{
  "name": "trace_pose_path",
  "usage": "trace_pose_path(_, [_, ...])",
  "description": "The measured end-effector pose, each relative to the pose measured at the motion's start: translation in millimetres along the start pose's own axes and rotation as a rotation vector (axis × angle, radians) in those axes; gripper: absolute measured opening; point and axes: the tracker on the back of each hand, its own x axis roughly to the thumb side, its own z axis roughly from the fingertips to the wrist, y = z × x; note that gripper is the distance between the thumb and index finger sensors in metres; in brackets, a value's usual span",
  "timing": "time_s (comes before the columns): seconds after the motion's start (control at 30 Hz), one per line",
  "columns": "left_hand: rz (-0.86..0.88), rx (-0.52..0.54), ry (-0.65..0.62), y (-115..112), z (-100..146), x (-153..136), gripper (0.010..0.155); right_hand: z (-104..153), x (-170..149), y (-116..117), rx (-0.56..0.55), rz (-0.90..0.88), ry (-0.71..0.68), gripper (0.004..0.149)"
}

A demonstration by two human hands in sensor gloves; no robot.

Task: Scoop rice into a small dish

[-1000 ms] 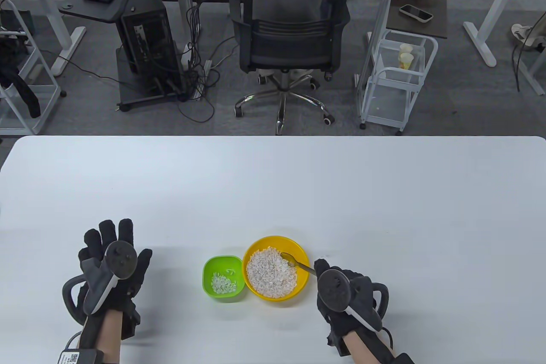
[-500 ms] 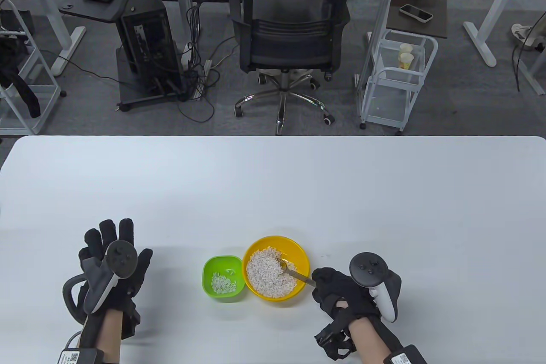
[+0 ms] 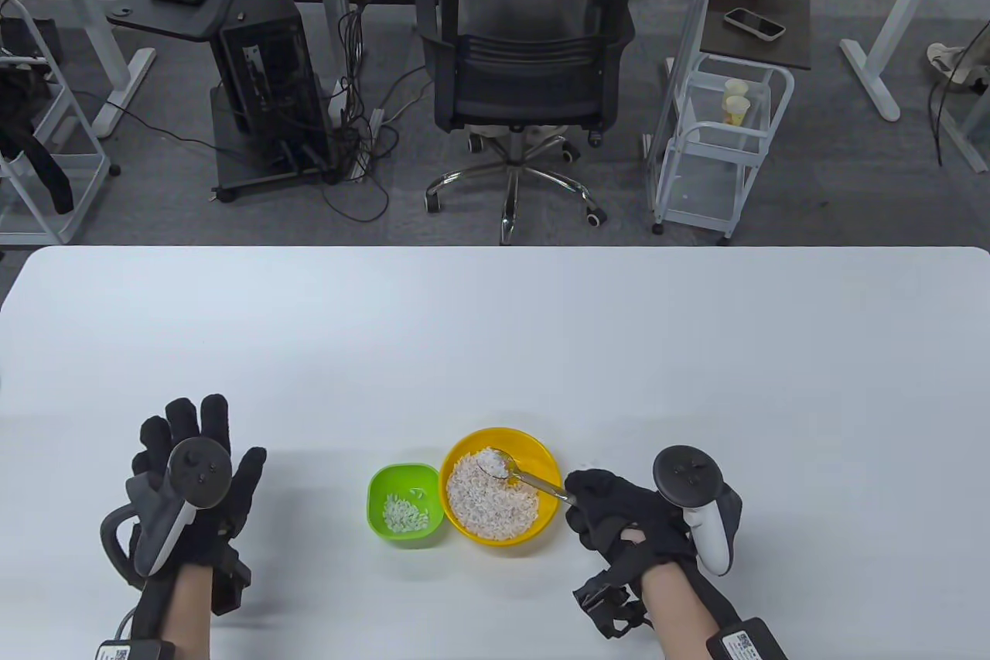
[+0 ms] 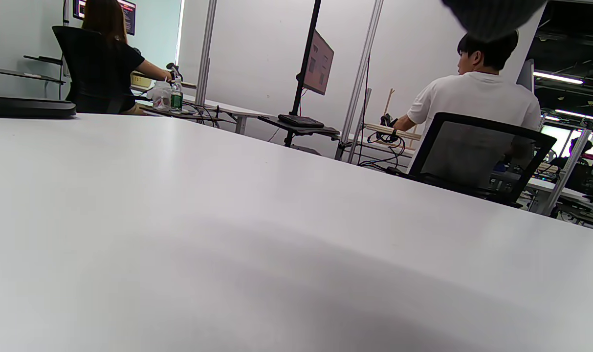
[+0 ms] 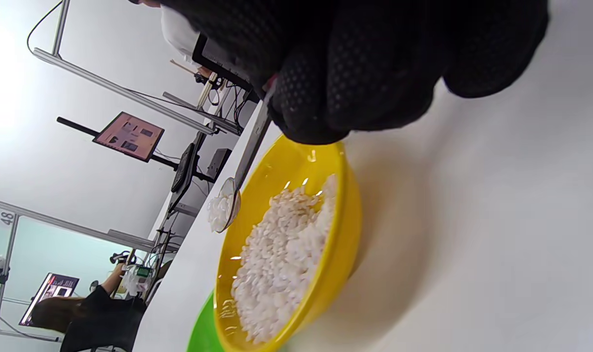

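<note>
Spoon (image 3: pixel 517 474) now raised, heaped with rice (image 3: pixel 493 464).

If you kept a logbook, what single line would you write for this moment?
right hand: holds spoon loaded with rice over yellow bowl | green dish: some rice | left hand: idle, open

Bright, even room light; soft shadows; glare washes the right wrist view's corner.

1. Just left of the right hand (image 3: pixel 619 517), gloved in black dotted fabric, sits a bright yellow bowl (image 3: pixel 541 451) of white rice (image 3: pixel 487 501).
2. Beyond it, toward the left hand (image 3: pixel 193 497), also gloved in black, is a lime-green dish (image 3: pixel 379 486) with a few white grains.
3. The spoon (image 3: pixel 514 470) is silvery.
4. The table (image 3: pixel 495 335) is plain white.
</note>
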Motion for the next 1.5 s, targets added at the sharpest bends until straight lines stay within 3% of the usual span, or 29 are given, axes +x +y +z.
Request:
trace_pose_path(0.23, [-0.011, -0.003, -0.009, -1, 0, 2, 0.078, 2, 36, 31, 0.028, 0.087, -0.073, 0.043])
trace_pose_path(0.43, [-0.008, -0.001, -0.02, -1, 0, 4, 0.078, 5, 44, 69, 0.022, 0.258, -0.145, 0.042])
trace_pose_path(0.53, [-0.015, -0.002, -0.023, -2, -1, 5, 0.078, 10, 44, 82, -0.021, 0.352, -0.204, 0.043])
trace_pose_path(0.7, [-0.032, -0.006, -0.022, -4, -1, 7, 0.078, 28, 54, 94, -0.185, 0.62, -0.386, 0.042])
trace_pose_path(1.03, [-0.055, -0.008, -0.024, -6, 1, 11, 0.078, 51, 64, 117, -0.327, 0.943, -0.655, 0.042])
trace_pose_path(1.23, [-0.054, -0.012, -0.023, -6, 1, 11, 0.078, 55, 68, 111, -0.356, 0.926, -0.661, 0.042])
trace_pose_path(1.37, [-0.044, -0.016, -0.021, -6, 1, 10, 0.078, 66, 85, 76, -0.409, 0.778, -0.627, 0.042])
trace_pose_path(1.5, [-0.043, -0.02, -0.018, -5, 1, 9, 0.078, 67, 89, 41, -0.482, 0.826, -0.518, 0.042])
